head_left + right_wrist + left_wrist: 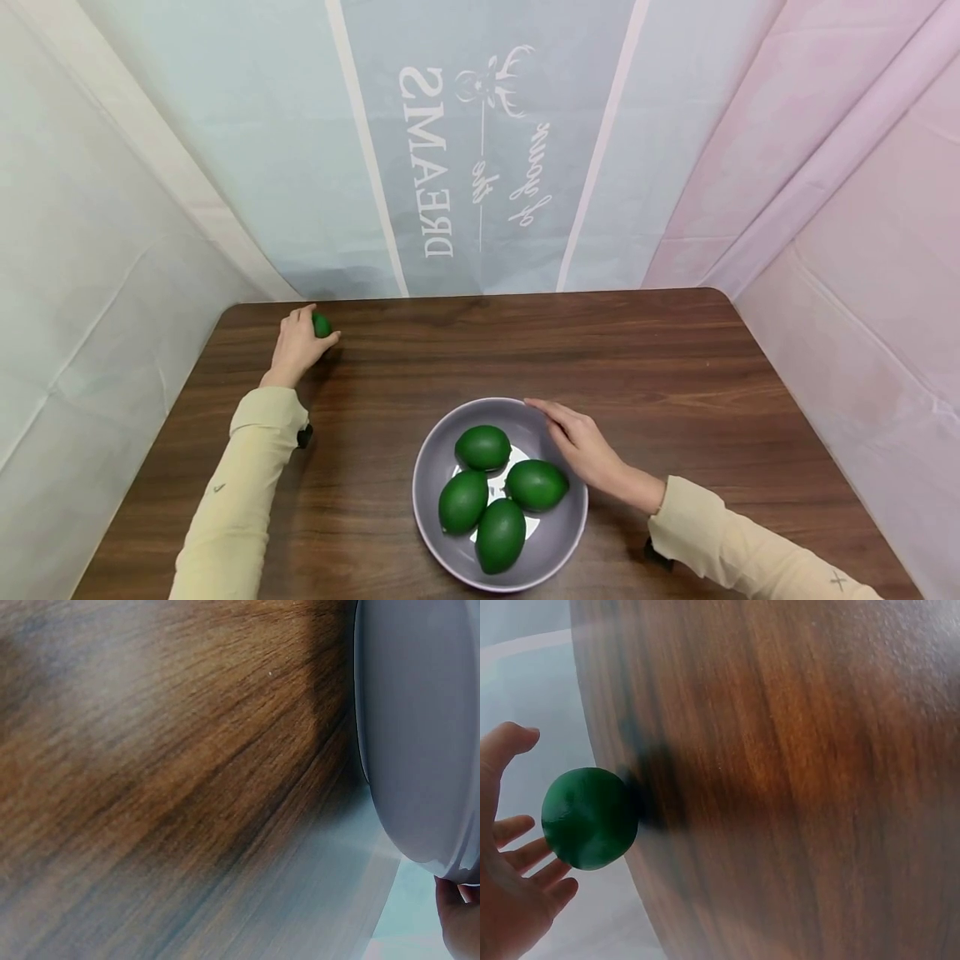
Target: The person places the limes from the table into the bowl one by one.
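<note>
My left hand (297,340) reaches to the far left corner of the table, beside a single green lime (321,325). In the left wrist view the thumb stands apart from the lime (590,818), and the spread fingers (529,855) lie partly hidden behind it. A round grey-purple bowl (426,492) stands near the front middle with several more green limes (501,535) in it. At the bowl's right side my right hand (588,450) rests on the rim with extended fingers. The right wrist view shows the bowl's outer wall (420,727) and fingertips at its rim.
The dark brown wooden table (600,350) has its far edge against a printed cloth backdrop (480,167). Pale cloth walls (97,333) rise on the left and right sides.
</note>
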### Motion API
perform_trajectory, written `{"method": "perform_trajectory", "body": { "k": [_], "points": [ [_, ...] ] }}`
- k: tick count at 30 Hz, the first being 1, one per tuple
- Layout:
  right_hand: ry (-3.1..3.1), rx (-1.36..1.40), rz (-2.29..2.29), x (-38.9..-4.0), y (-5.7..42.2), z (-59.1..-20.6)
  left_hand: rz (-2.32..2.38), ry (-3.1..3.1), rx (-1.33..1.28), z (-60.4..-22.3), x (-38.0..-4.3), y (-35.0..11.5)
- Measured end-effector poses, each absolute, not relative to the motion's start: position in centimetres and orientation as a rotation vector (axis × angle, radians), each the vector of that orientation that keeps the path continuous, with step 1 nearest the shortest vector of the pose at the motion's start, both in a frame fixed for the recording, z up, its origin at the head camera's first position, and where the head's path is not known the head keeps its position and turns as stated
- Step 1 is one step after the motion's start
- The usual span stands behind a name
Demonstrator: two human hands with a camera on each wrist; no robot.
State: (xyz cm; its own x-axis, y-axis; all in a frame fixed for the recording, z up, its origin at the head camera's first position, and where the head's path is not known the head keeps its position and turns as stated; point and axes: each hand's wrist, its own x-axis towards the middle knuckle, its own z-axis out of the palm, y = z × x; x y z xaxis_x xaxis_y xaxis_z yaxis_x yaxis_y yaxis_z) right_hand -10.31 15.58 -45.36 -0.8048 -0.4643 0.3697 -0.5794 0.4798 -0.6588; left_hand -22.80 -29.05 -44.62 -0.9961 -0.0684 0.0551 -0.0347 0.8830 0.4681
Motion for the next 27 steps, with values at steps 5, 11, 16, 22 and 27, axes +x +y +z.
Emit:
{"method": "perform_trajectory", "body": {
  "k": [5,11,16,22,27],
  "points": [
    [-2.582,0.914,1.218,-10.3,15.5,-45.5,-0.767,-2.992,0.128,-45.0,-23.0,-29.2],
    [-2.587,0.913,1.219,-10.3,15.5,-45.4,-0.805,-2.986,0.186,-45.3,-23.1,-29.4],
    [-2.585,0.918,1.218,-10.4,15.6,-45.4,-0.848,-2.978,0.223,-45.5,-23.2,-29.4],
    [-2.563,0.928,1.207,-10.4,15.5,-45.5,-0.9,-2.976,0.281,-45.7,-23.3,-29.2],
    [-2.56,0.929,1.211,-10.4,15.5,-45.6,-0.971,-2.97,0.328,-45.7,-23.3,-29.1]
  ]
}}
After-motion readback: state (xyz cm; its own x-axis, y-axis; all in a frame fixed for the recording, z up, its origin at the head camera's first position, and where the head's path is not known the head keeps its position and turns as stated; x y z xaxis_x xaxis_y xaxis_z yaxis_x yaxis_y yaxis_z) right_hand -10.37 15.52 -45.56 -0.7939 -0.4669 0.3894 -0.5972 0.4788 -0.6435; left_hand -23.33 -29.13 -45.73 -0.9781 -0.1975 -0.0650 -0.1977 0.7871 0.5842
